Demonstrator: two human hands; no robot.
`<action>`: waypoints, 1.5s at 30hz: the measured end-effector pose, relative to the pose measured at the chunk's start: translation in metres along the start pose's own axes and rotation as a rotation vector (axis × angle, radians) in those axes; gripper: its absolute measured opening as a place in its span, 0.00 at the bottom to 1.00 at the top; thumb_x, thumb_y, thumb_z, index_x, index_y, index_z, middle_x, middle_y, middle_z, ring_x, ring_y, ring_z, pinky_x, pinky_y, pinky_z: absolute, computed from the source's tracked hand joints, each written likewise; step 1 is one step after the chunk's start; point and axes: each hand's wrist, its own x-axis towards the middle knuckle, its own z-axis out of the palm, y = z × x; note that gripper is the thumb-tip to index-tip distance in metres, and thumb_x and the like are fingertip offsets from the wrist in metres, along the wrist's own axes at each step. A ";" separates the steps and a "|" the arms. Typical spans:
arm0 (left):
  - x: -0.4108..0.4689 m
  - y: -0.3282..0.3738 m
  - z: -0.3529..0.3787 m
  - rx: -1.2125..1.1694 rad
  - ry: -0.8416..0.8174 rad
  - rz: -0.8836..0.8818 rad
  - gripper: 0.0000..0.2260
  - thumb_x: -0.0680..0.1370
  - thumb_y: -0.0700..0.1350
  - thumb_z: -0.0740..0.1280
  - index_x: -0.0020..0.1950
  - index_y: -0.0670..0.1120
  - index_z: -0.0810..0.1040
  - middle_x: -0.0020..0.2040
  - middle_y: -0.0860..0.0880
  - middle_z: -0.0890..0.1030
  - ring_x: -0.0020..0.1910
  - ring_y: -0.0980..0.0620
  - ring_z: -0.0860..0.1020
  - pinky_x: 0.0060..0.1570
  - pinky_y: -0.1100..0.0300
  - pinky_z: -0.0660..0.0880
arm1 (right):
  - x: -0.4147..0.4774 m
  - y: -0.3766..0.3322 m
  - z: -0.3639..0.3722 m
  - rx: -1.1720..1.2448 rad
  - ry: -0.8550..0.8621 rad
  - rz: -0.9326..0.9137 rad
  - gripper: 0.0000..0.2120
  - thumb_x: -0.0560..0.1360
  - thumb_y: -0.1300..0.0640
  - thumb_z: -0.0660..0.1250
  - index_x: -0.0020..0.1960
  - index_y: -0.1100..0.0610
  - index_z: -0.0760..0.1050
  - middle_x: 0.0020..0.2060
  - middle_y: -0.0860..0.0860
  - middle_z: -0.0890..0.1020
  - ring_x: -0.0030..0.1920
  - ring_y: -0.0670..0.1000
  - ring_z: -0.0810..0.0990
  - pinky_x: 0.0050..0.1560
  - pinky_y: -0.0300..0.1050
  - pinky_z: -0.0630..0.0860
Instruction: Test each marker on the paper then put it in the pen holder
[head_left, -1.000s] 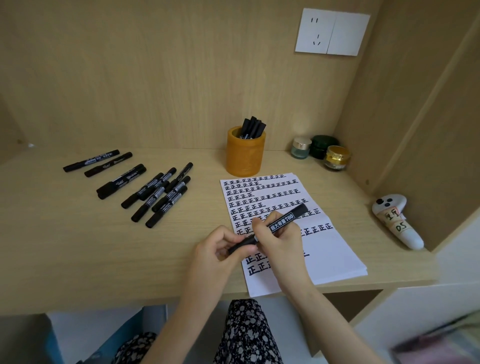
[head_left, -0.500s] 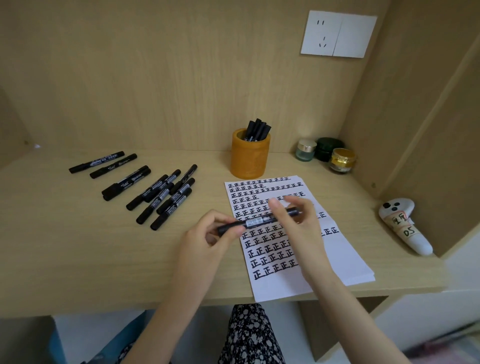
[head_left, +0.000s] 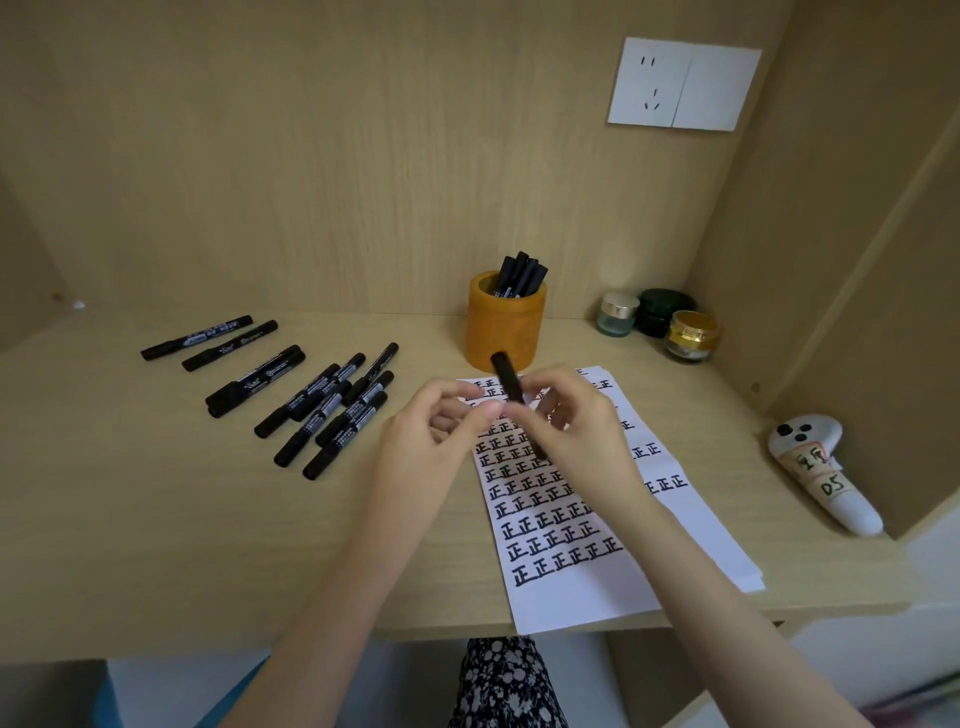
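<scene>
A black marker (head_left: 506, 376) is gripped in my right hand (head_left: 576, 426) above the top of the paper (head_left: 587, 592), its capped end tilted up and away toward the orange pen holder (head_left: 506, 332). My left hand (head_left: 441, 431) sits just left of it, thumb and forefinger tips against the marker's lower part; whether they grip it is unclear. The holder stands behind the paper with several black markers (head_left: 519, 275) upright inside. Several more black markers (head_left: 322, 400) lie in a loose row on the desk to the left. Rows of black written marks cover the paper.
Three small cosmetic jars (head_left: 660, 322) stand at the back right corner. A white controller (head_left: 821, 467) with a handwritten label lies at the right against the side wall. The desk's front edge (head_left: 260, 647) runs below my forearms. A wall socket (head_left: 683, 83) is mounted above.
The marker has swung from lying crosswise between both hands to pointing up toward the holder, and both hands have moved further from me. My left hand's hold on it has loosened.
</scene>
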 end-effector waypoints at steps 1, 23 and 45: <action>0.004 -0.004 0.000 0.014 -0.005 -0.022 0.11 0.71 0.56 0.67 0.51 0.54 0.77 0.42 0.55 0.81 0.43 0.59 0.79 0.45 0.63 0.77 | 0.011 0.001 0.000 0.014 0.042 0.036 0.09 0.74 0.54 0.71 0.53 0.51 0.75 0.43 0.43 0.78 0.40 0.42 0.76 0.40 0.32 0.70; 0.047 -0.049 -0.004 0.103 -0.001 -0.210 0.03 0.76 0.48 0.67 0.48 0.54 0.78 0.44 0.59 0.80 0.44 0.63 0.76 0.40 0.70 0.67 | 0.184 0.054 0.031 -0.075 0.219 -0.018 0.13 0.78 0.61 0.63 0.63 0.54 0.72 0.50 0.53 0.78 0.49 0.50 0.78 0.51 0.42 0.77; 0.029 -0.083 -0.037 0.691 0.189 -0.079 0.13 0.75 0.41 0.68 0.59 0.47 0.76 0.57 0.49 0.76 0.56 0.48 0.72 0.56 0.54 0.71 | 0.119 0.047 0.029 -0.080 0.067 -0.008 0.13 0.78 0.59 0.64 0.62 0.53 0.76 0.49 0.48 0.73 0.43 0.44 0.74 0.47 0.36 0.70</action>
